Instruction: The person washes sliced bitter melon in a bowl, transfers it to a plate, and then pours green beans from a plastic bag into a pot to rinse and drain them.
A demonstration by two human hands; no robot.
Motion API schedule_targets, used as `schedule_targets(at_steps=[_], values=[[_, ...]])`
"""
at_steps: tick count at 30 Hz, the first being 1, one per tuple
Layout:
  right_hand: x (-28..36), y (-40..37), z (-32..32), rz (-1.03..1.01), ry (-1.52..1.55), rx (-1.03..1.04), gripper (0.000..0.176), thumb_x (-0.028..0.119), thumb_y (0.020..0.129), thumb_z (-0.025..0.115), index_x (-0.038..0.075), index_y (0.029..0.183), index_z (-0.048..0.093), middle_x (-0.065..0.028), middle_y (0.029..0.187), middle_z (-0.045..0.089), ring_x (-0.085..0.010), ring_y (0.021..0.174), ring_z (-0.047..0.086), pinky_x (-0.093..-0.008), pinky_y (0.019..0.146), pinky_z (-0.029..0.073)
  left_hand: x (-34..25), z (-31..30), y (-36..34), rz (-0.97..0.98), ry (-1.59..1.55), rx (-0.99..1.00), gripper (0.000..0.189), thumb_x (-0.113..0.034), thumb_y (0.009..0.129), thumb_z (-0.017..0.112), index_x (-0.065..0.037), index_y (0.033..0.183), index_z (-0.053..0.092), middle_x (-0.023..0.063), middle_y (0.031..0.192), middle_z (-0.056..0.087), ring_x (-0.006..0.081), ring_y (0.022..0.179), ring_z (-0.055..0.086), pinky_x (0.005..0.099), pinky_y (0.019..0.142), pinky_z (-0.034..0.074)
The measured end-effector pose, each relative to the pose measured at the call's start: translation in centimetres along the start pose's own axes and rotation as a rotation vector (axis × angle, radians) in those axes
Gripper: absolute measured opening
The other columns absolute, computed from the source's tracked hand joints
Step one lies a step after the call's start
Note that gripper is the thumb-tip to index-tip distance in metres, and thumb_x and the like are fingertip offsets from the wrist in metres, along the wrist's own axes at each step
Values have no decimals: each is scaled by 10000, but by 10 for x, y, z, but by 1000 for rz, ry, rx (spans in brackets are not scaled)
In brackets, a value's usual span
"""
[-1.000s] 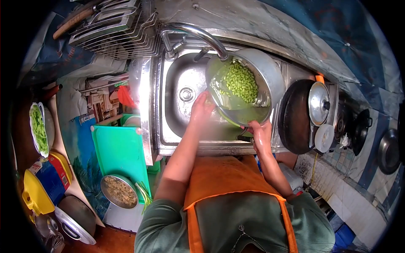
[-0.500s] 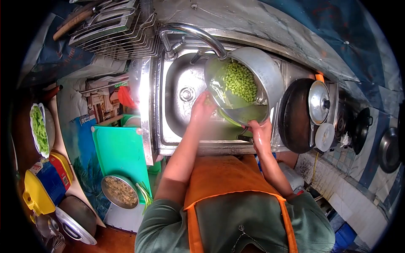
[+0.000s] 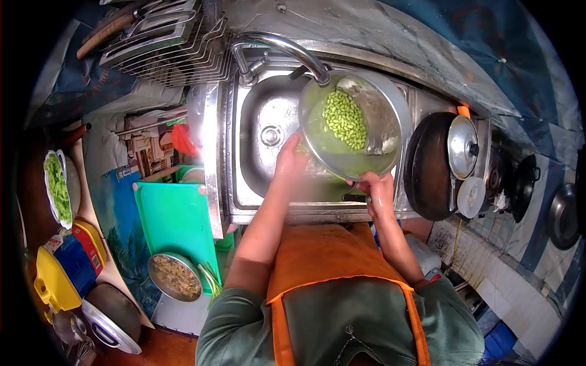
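A metal pot (image 3: 386,100) is held over the right part of the sink, its mouth tipped toward me and to the left. Light green beans (image 3: 345,119) lie in cloudy water inside it. My left hand (image 3: 292,157) is at the pot's left rim, its fingers together against the edge and partly blurred. My right hand (image 3: 377,188) is closed around the rim and handle at the pot's near right side. Under the pot, a bit of something green shows, mostly hidden.
The faucet (image 3: 287,46) arches over the sink basin (image 3: 259,122), its spout close to the pot. A wire rack (image 3: 177,64) stands at the back left. To the right are a dark wok (image 3: 421,177) and a lid (image 3: 462,146). A green cutting board (image 3: 171,207) lies left.
The pot has turned more upright, so more of its inside shows and less of its outer wall. The beans have shifted slightly within it. Both hands stay at the rim.
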State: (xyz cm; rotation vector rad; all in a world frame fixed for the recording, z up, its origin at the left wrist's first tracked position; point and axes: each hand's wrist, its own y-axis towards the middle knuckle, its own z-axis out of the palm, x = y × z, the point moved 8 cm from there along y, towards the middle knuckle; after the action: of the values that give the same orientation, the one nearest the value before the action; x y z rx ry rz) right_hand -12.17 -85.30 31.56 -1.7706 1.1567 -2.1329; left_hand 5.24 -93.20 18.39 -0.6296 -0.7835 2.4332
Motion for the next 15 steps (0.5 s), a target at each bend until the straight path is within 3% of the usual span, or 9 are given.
schedule_targets(at_steps=[6,7,9,12,13,15], values=[[5,-6,-7,7,115,11,293,14,801,506,-129,1054,545,-188,959,655,-251,772,678,-299,673,571,7,-41,25,-18,-40,56,227,-168,965,464,23,1038,562,119,1063,587,195,1070,536,341,967,432],[9,-8,-10,6,131,-5,285,19,801,509,-136,1036,555,-190,950,658,-254,766,679,-300,674,571,2,-38,21,6,-23,18,187,-154,958,494,5,1024,569,97,911,601,183,800,590,295,746,523],[13,-10,-19,-10,129,-37,277,21,800,512,-148,1014,566,-194,941,660,-260,763,680,-305,679,572,11,-51,34,149,342,26,169,-136,955,488,-1,1012,572,94,907,599,179,810,588,290,752,521],[19,-12,-35,-51,95,-83,276,18,799,510,-156,1006,567,-203,939,656,-273,767,679,-316,688,572,40,-15,25,106,484,33,182,-144,968,437,-33,990,579,94,916,593,204,872,573,343,827,504],[21,-13,-39,-62,97,-98,278,18,798,508,-158,1006,565,-206,938,655,-277,766,679,-318,689,572,71,-27,42,-13,310,81,226,-152,970,423,-17,1058,581,121,1010,607,216,962,572,371,884,481],[22,-14,-45,-100,137,-128,277,18,799,500,-163,1001,563,-213,933,652,-287,766,678,-326,700,573,94,2,42,18,661,85,254,-142,959,436,-1,1122,570,141,1089,602,207,1028,563,358,904,468]])
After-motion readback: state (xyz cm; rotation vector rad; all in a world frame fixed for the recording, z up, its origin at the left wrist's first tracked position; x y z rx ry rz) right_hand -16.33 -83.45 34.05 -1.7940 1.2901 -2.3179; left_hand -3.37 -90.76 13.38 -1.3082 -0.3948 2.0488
